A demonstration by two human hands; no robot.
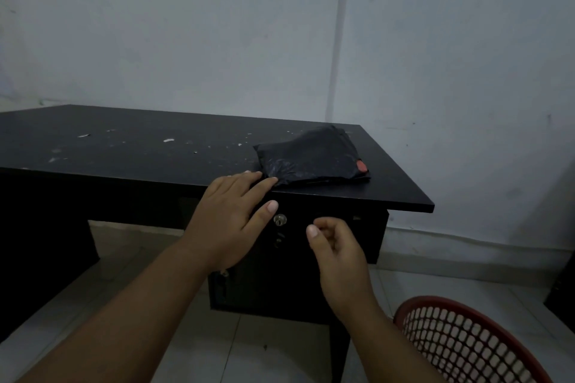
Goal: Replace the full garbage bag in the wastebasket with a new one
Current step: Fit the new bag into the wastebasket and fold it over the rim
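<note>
A folded black garbage bag with a small red tag lies on the right end of a black desk, near its front edge. My left hand reaches over that edge with fingers spread, its fingertips touching the bag's near left corner. My right hand hovers lower, in front of the desk's drawer face, fingers loosely curled and holding nothing. A red mesh wastebasket stands on the floor at the bottom right, with no bag visible in it.
The desk has a drawer unit with a metal lock below the bag. A pale wall rises behind the desk. Light floor tiles lie under and in front of it. A dark object stands at the far right edge.
</note>
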